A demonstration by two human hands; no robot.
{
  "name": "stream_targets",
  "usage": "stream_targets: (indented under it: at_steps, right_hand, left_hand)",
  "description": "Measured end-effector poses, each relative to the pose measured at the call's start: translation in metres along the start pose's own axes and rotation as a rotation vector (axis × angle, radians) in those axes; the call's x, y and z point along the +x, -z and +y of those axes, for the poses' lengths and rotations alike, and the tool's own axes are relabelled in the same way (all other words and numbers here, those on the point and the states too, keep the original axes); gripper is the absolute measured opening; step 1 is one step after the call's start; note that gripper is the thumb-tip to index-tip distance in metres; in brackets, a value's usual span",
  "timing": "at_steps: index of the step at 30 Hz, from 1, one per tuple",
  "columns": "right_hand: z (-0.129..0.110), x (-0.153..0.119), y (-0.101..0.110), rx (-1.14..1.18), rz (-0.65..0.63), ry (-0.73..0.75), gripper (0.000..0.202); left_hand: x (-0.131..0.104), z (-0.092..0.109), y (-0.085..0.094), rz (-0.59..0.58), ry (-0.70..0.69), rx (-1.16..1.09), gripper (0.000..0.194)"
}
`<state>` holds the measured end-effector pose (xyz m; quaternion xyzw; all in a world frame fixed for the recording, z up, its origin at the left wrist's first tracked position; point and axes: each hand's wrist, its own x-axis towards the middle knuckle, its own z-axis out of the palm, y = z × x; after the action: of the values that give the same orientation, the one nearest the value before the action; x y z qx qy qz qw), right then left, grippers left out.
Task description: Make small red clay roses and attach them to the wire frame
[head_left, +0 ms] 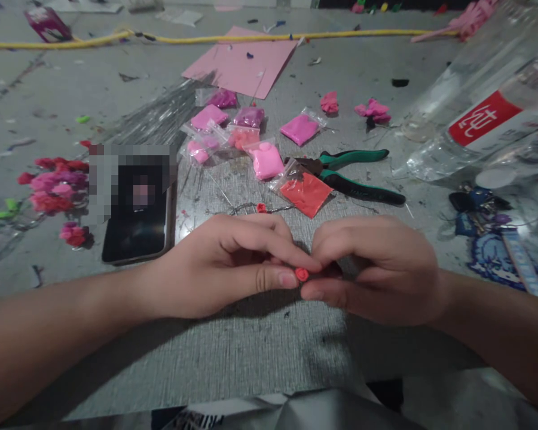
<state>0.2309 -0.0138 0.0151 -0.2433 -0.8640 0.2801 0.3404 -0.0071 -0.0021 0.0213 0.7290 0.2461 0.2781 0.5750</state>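
hands [301,276] prob. both on sm. red rose [302,275]

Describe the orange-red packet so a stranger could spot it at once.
Find the green-and-black pliers beyond the right hand. The packet lies on their near side. Of all the packets it lies nearest and is the brightest orange-red.

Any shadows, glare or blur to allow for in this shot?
Head view: dim light; dark shadows on the table below the left hand and right hand; white glare on it right of the phone, whose upper part is pixelated; the small red flower looks slightly soft.
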Motion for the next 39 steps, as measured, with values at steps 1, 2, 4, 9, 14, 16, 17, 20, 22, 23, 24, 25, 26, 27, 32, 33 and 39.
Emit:
stream_targets:
  at_steps: [1, 2, 4, 9, 14, 16, 17, 20, 22, 23, 24, 25, 26, 27, 32, 33, 39]
  right_hand:
    - [-0.001, 0.000, 0.000, -0.020, 0.005, -0.004, 0.018]
    - [-0.001, 0.000, 0.000, -0.040, 0.020, -0.010, 0.016]
    - [-0.002, 0.000, -0.001, -0.076, 0.068, -0.034, 0.013]
    - [-0.006, 0.000, -0.004, -0.124, 0.146, -0.081, 0.012]
    - [-0.010, -0.001, -0.004, -0.227, 0.196, -0.013, 0.010]
    - [-0.011, -0.001, -0.004, -0.254, 0.191, 0.000, 0.011]
    - [-0.011, -0.002, -0.005, -0.260, 0.185, -0.003, 0.011]
    - [-0.011, -0.002, -0.007, -0.280, 0.183, -0.023, 0.008]
    - [-0.010, -0.002, -0.008, -0.294, 0.190, -0.030, 0.007]
    - [-0.010, -0.002, -0.008, -0.302, 0.199, -0.029, 0.007]
    - [-0.009, -0.002, -0.009, -0.309, 0.207, -0.030, 0.007]
    - [-0.009, -0.002, -0.009, -0.316, 0.214, -0.032, 0.008]
    - [-0.009, -0.002, -0.009, -0.325, 0.217, -0.030, 0.008]
    - [-0.009, -0.002, -0.009, -0.340, 0.222, -0.023, 0.009]
    - [-0.007, -0.004, -0.009, -0.427, 0.227, 0.055, 0.011]
    - [-0.006, -0.004, -0.009, -0.424, 0.230, 0.059, 0.010]
    - [-0.001, -0.002, -0.010, -0.296, 0.209, 0.013, 0.010]
  left_hand:
    - [0.000, 0.000, 0.000, 0.009, 0.015, -0.024, 0.018]
    - [-0.001, -0.001, -0.001, 0.020, 0.043, -0.057, 0.017]
    - [-0.003, -0.004, -0.005, 0.049, 0.124, -0.163, 0.015]
    - [-0.008, -0.012, -0.017, 0.102, 0.349, -0.582, 0.014]
    - [-0.005, -0.009, -0.024, 0.165, 0.452, -0.787, 0.014]
    - [-0.004, -0.007, -0.025, 0.153, 0.470, -0.787, 0.016]
    - [-0.004, -0.007, -0.025, 0.144, 0.477, -0.779, 0.017]
    - [-0.004, -0.007, -0.025, 0.127, 0.480, -0.732, 0.019]
    - [-0.004, -0.007, -0.023, 0.121, 0.475, -0.696, 0.021]
    - [-0.004, -0.007, -0.023, 0.125, 0.476, -0.686, 0.023]
    - [-0.004, -0.006, -0.022, 0.134, 0.477, -0.681, 0.024]
    - [-0.003, -0.006, -0.021, 0.145, 0.484, -0.677, 0.026]
    - [-0.003, -0.005, -0.020, 0.150, 0.487, -0.671, 0.027]
    - [-0.003, -0.005, -0.019, 0.153, 0.493, -0.656, 0.027]
    - [-0.004, -0.007, -0.017, 0.177, 0.565, -0.508, 0.029]
    - [-0.004, -0.008, -0.017, 0.193, 0.574, -0.501, 0.029]
    - [-0.001, -0.006, -0.017, 0.231, 0.582, -0.591, 0.026]
